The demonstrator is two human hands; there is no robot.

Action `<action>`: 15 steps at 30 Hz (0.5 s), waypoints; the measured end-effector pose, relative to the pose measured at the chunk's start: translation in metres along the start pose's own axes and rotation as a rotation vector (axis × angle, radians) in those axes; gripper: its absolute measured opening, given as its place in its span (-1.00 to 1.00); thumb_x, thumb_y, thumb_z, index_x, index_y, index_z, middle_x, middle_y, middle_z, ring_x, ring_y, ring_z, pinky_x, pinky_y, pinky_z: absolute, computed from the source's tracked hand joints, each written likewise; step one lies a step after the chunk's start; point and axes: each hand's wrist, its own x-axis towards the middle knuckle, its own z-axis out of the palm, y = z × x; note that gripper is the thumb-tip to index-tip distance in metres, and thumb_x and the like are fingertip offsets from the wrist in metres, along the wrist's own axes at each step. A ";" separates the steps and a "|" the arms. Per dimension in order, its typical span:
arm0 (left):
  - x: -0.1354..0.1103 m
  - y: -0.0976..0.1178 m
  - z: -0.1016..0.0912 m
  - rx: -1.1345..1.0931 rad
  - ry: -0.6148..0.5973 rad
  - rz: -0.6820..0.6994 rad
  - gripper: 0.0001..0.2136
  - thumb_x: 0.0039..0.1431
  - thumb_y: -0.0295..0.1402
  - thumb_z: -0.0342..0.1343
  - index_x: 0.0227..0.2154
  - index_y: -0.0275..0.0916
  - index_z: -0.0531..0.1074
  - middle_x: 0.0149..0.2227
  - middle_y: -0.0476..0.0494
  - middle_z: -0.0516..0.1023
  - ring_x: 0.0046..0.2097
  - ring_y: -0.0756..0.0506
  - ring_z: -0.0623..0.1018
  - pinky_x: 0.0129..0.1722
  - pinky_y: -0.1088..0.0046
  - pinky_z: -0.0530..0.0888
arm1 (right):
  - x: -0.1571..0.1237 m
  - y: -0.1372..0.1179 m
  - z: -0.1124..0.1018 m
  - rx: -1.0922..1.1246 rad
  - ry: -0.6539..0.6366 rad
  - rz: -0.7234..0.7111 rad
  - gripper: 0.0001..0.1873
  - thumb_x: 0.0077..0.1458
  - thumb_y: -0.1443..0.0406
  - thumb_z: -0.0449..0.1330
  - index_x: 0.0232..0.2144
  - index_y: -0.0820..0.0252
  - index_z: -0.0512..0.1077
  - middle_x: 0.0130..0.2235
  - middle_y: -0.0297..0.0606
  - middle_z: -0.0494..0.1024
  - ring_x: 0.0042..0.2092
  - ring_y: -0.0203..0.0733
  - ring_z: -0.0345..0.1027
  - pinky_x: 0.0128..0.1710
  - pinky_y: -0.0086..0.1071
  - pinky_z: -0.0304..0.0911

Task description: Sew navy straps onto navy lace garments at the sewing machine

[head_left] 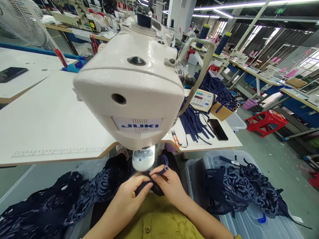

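A white JUKI sewing machine [134,83] fills the middle of the view, with its small metal work plate [144,160] below the head. Just in front of that plate, my left hand [131,194] pinches navy fabric [142,186] between thumb and fingers. Close beside it, my right hand [171,186] is closed on a narrow navy strap [163,170]. A small ring-like piece shows on the strap near the fingertips. Part of the strap loops up behind my right fingers. Where strap and fabric meet is hidden by my fingers.
Dark patterned garments [99,186] lie at the left, and more garments [244,189] rest on clear plastic bins [196,176] at the right. On the tabletop [59,116] side are navy straps [195,124], orange thread snips [175,138], a phone [218,129] and a control panel [202,100].
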 end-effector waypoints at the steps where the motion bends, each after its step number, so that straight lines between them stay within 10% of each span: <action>1: -0.001 0.000 0.000 0.004 0.008 -0.011 -0.82 0.19 -0.17 0.04 -0.33 -0.11 0.47 -0.31 0.03 0.57 -0.28 0.02 0.55 -0.28 0.59 0.46 | 0.000 -0.001 0.000 -0.003 -0.003 -0.015 -0.90 0.15 0.28 0.20 -0.30 0.11 0.53 -0.30 -0.33 0.56 -0.24 -0.28 0.41 -0.20 -0.45 0.27; 9: -0.005 0.005 0.003 0.025 0.075 -0.019 -0.81 0.22 -0.20 -0.01 -0.35 -0.13 0.45 -0.42 0.04 0.50 -0.39 0.04 0.50 -0.40 0.60 0.41 | -0.002 0.003 0.002 -0.039 0.008 -0.275 -0.90 0.14 0.33 0.22 -0.27 0.07 0.51 -0.31 -0.32 0.52 -0.23 -0.27 0.41 -0.21 -0.44 0.31; 15: -0.007 0.011 -0.001 0.221 0.189 0.278 -0.84 0.27 -0.31 -0.05 -0.23 -0.17 0.41 -0.41 0.01 0.45 -0.38 0.05 0.49 -0.35 0.60 0.41 | -0.006 0.008 0.002 0.029 0.058 -0.272 -0.82 0.12 0.38 0.22 -0.28 -0.05 0.53 -0.33 -0.37 0.52 -0.28 -0.26 0.41 -0.25 -0.40 0.32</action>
